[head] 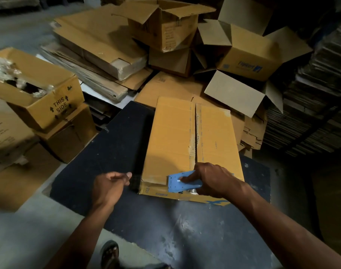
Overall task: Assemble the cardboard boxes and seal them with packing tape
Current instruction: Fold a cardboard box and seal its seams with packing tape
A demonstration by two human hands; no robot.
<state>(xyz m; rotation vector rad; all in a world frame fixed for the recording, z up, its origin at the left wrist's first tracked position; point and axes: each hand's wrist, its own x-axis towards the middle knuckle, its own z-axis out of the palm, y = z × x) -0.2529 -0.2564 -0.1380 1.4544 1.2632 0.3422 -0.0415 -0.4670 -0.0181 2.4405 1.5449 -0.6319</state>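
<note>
- Stacked cartons [41, 98] at far left, one marked "THIS SIDE" with crumpled plastic inside; no part in the step in hand.
- Left hand [109, 184] over the dark counter [99, 152], just left of the box; fingers curled in, thumb on top, nothing clearly held, though a thin strand of tape between the fingers cannot be ruled out.
- Cardboard box [191, 140] lying closed on the counter, both top flaps folded flat, centre seam [195, 133] running away from the near edge; old tape scraps along it, no fresh strip visible.
- Blue tape dispenser [182, 181] pressed at the near end of the box, close to the seam, gripped by the right hand [214, 179] with fingers wrapped round its handle.
- Step judged: sealing, right at the start of the strip.
- Next move likely calls for anchoring the tape over the near edge, then a steady draw along the seam, flaps kept level, perhaps steadied with the free hand.
- Open and flattened boxes [243, 53] piled behind and right.
</note>
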